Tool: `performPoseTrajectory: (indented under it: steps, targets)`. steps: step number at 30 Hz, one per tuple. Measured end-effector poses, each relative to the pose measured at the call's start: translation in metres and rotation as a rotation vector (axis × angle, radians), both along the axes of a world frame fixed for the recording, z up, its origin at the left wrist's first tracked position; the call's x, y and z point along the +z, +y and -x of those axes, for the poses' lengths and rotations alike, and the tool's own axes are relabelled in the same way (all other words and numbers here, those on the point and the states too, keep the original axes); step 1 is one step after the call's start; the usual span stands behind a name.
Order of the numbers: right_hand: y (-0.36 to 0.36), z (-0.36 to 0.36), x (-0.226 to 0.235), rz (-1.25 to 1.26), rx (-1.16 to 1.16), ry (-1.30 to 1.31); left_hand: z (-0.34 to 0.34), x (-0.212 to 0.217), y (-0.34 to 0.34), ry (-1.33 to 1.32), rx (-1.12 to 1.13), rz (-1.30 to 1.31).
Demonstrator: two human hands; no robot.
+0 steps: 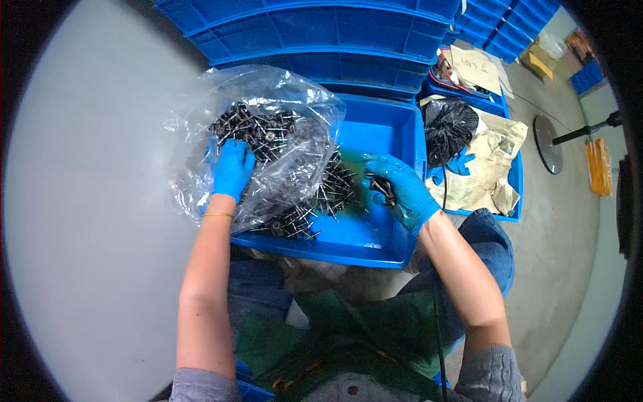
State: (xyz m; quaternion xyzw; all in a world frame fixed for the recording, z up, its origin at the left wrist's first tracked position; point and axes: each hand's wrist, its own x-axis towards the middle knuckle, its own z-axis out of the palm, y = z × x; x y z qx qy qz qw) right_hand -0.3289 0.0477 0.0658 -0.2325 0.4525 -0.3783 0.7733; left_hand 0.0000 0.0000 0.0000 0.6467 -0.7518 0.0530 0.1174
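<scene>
Gripping a clear plastic bag (268,120) of dark rivets (258,127) over a blue bin (375,234), the gloved left hand (231,167) partly hides its contents. The right hand (402,187) closes around a few rivets, too small to make out.

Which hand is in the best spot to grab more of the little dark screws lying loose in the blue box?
Probably the right hand: it already holds a few over the blue box, beside the loose screws. The left hand grips the clear bag.
</scene>
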Motion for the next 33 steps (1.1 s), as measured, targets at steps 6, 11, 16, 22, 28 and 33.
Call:
performPoseTrajectory:
  steps: [6,11,16,22,28,33]
  targets:
    - [-0.014,-0.007,-0.042,0.228,0.296,0.641,0.005,0.001,0.013,-0.003,-0.054,0.017]
    - [-0.032,-0.039,-0.098,0.757,0.611,1.351,0.009,0.04,0.023,-0.012,-0.081,0.061]
    - [-0.05,-0.06,-0.133,0.854,0.874,1.627,0.063,0.072,0.06,0.72,-0.06,-0.065]
    - [-0.044,-0.068,-0.123,0.888,0.954,1.576,0.107,0.04,0.093,0.509,-0.177,-0.367]
    - [-0.019,-0.039,-0.053,0.378,0.514,0.883,0.117,0.039,0.088,0.699,-0.115,-0.27]
    - [0.021,-0.026,0.005,-0.246,0.118,0.04,0.136,0.058,0.09,1.465,-0.062,-0.679]
